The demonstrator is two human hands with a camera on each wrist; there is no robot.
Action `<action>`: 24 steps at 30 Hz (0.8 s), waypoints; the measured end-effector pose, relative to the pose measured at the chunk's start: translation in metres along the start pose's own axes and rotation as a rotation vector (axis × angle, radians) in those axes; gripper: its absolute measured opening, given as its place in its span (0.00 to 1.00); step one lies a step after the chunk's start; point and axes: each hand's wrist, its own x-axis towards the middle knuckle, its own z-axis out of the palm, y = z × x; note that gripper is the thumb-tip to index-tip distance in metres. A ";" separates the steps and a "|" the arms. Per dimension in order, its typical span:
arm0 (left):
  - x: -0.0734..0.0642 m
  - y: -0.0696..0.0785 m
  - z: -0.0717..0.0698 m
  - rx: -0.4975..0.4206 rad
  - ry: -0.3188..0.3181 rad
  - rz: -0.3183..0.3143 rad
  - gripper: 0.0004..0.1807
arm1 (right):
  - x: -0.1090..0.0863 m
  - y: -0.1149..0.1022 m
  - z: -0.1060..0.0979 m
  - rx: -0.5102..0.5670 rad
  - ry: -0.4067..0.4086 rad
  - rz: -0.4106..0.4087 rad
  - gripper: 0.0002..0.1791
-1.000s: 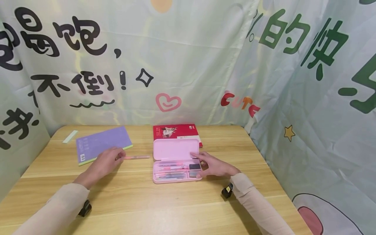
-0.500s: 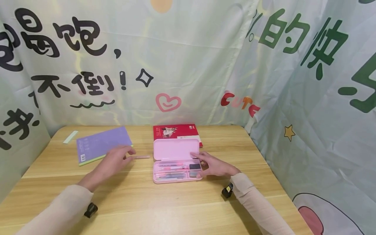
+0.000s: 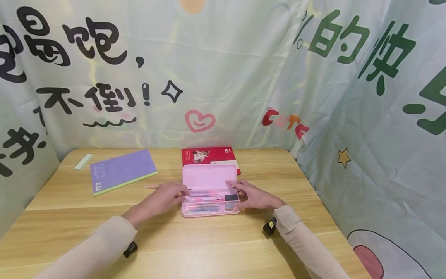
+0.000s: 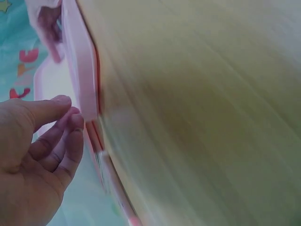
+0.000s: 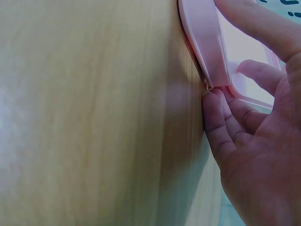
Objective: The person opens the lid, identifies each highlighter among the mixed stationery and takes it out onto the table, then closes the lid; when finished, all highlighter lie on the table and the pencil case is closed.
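A pink pencil case (image 3: 209, 177) lies on the table with its lid folded back. Pens (image 3: 202, 209) fill its long compartments, and a dark block (image 3: 230, 197) sits in the right one. My right hand (image 3: 256, 197) holds the case's right end, thumb over the front and index finger on the lid; in the right wrist view the other fingers curl against its side (image 5: 207, 42). At the case's left edge is my left hand (image 3: 162, 199), fingers loosely bent with nothing between them. Behind it, a pink pen (image 3: 150, 187) lies on the table, partly hidden.
Further left lies a purple notebook (image 3: 123, 170) with a yellow-green edge, beside a pale strip (image 3: 83, 161). A red book (image 3: 223, 155) lies behind the case, partly covered by its lid. Printed cloth (image 3: 237, 69) hangs round the table (image 3: 209, 248).
My left hand has left the pink pen on the table and moved right to the pencil case's left edge. The right hand and the case have stayed in place.
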 end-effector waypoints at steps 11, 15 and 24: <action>0.016 0.009 0.016 0.069 -0.031 0.022 0.09 | 0.000 0.001 -0.001 -0.007 -0.002 -0.009 0.55; 0.020 0.013 0.017 0.080 -0.053 -0.027 0.08 | -0.001 0.000 -0.002 0.002 0.002 -0.010 0.55; 0.025 0.022 0.014 0.041 -0.100 -0.132 0.06 | -0.001 0.000 -0.001 -0.012 0.001 -0.014 0.55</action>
